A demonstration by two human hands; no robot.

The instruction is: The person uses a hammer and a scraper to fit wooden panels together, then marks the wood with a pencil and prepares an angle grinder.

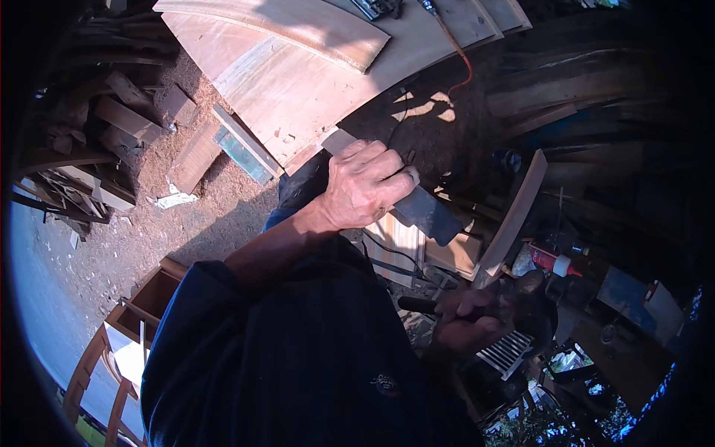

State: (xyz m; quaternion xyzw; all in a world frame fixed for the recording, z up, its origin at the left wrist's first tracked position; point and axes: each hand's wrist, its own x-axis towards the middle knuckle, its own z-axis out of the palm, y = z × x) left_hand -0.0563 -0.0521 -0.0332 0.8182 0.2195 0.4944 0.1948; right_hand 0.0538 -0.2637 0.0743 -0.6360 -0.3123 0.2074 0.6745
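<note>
My left hand [369,182] is in sunlight at the middle, its fingers wrapped over a dark flat strip [432,214]. One end of the strip shows by the corner of a large pale wooden board [275,89]; the other slants down to the right. What the strip is made of cannot be made out. Lower right, in deep shadow, my right hand [469,320] has its fingers curled around a dark tool, whose black handle-like end [417,304] sticks out to the left. Beside these fingers is a pale slatted piece [506,354].
A curved wooden piece [298,30] and a dark power tool [377,7] lie on the board, near an orange cord [463,59]. Offcuts [126,119] sit among sawdust at left. A curved slat [518,208] leans at right, near a red-and-white bottle [551,259]. Wooden frames [123,350] stand lower left.
</note>
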